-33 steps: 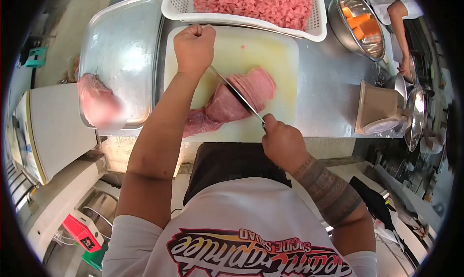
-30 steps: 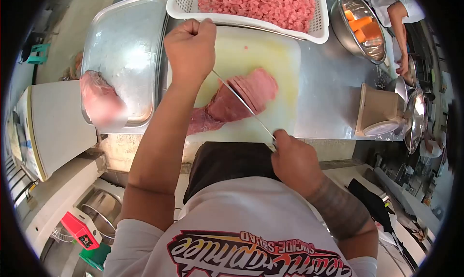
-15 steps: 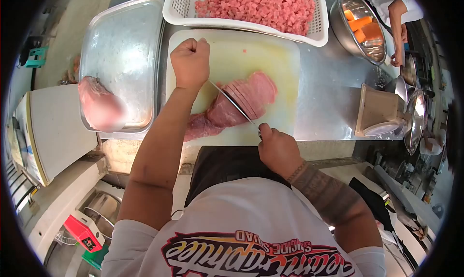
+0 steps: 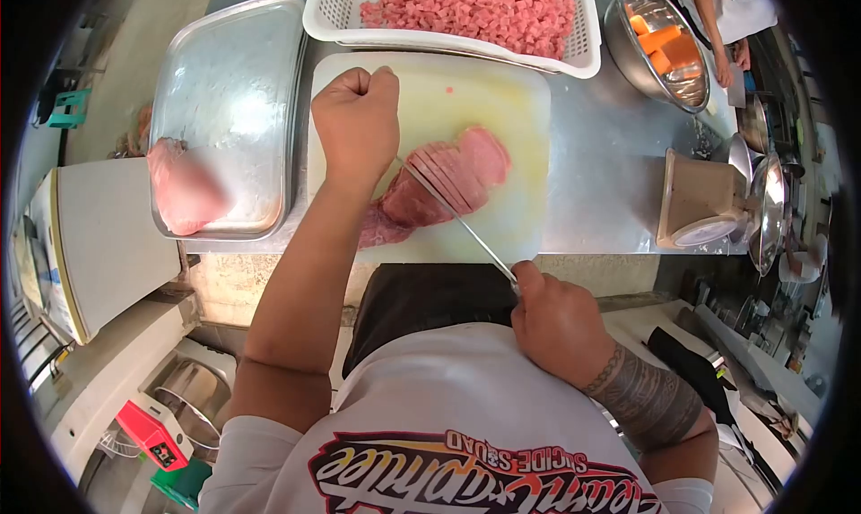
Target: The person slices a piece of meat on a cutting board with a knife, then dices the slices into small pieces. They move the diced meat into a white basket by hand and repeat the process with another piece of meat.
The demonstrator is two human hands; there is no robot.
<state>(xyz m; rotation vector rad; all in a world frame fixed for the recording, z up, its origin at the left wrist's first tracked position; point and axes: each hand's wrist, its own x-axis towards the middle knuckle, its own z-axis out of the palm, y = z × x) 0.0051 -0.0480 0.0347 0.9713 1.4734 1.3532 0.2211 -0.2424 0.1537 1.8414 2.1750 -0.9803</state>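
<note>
1. One large piece of raw pink-red meat (image 4: 413, 202) lies on a pale, rectangular cutting board (image 4: 523, 110); its right part is cut into several thin slices standing close together, too tightly packed to count surely, and its left end is darker.
2. One long, thin metal knife (image 4: 467, 226) slants across the meat, from far left to near right, hiding a narrow strip of it.
3. The right hand (image 4: 560, 321) grips the knife's handle at the near edge of the board.
4. The left hand (image 4: 357, 115) is curled into a fist above the board's far left part, near the knife's far end; whether it holds anything cannot be told. Its forearm blocks some of the board's left side.
5. One tiny pink scrap (image 4: 449, 90) sits on the board, beyond the slices.
6. Just beyond the board, one white perforated plastic basket (image 4: 466, 51) holds many small pink meat cubes (image 4: 484, 12), too many to count.
7. Left: a silver metal tray (image 4: 233, 74) with one pale pink meat chunk (image 4: 178, 191), partly blurred.
8. Far right: one round steel bowl (image 4: 635, 70) with at least three orange chunks (image 4: 659, 39).
9. Right: one boxy tan scale (image 4: 704, 191); beyond it, two hands of another person (image 4: 723, 70).
</note>
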